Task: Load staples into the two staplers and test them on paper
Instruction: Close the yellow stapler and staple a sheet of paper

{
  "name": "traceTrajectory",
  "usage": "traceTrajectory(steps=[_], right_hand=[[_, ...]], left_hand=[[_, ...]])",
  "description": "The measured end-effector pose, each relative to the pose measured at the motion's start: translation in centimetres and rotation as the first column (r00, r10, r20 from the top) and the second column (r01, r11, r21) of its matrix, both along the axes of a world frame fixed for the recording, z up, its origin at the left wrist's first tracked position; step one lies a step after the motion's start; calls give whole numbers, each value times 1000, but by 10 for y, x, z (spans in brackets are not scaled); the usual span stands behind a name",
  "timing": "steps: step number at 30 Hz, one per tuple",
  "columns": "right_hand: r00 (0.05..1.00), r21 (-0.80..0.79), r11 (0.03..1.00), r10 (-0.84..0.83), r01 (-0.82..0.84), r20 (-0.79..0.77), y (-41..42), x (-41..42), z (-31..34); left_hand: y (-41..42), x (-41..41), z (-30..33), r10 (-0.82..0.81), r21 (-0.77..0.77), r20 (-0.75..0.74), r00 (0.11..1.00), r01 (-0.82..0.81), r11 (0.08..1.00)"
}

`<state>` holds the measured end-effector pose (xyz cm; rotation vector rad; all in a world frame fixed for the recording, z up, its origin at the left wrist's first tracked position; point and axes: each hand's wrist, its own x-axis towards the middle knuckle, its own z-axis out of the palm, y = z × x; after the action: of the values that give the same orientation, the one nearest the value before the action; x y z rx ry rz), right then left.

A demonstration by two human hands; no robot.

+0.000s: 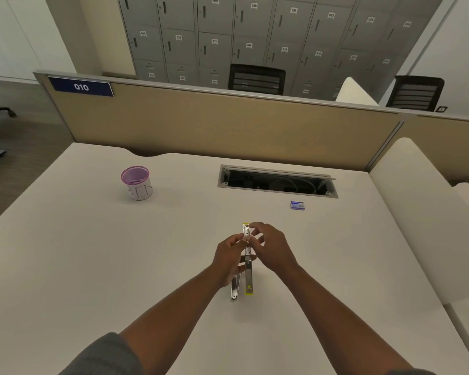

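Hands: left [229, 253] grips stapler [246, 263], opened out above table [92, 266]; right [271, 247] pinches at its channel, staples too small to tell | Risk: strip skews, jams or drops | Box [297, 205] well apart; second stapler, paper unseen
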<state>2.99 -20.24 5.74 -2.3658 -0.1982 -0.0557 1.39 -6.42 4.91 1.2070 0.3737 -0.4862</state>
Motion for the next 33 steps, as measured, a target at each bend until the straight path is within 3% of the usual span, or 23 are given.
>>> traceTrajectory(steps=[8, 16, 27, 33], right_hand=[[999, -20, 999, -27, 27, -20, 3, 6, -2], [999, -25, 999, -36, 36, -13, 5, 9, 2], [999, -9, 999, 32, -32, -11, 5, -5, 3], [986, -16, 994, 111, -110, 127, 1, -18, 3]], left_hand=[[5, 1, 0, -40, -74, -61, 997, 36, 997], [5, 1, -5, 23, -205, -75, 997, -38, 978], [-3, -5, 5, 102, -131, -55, 993, -109, 985], [-6, -6, 5, 153, -108, -119, 981, -166, 980]])
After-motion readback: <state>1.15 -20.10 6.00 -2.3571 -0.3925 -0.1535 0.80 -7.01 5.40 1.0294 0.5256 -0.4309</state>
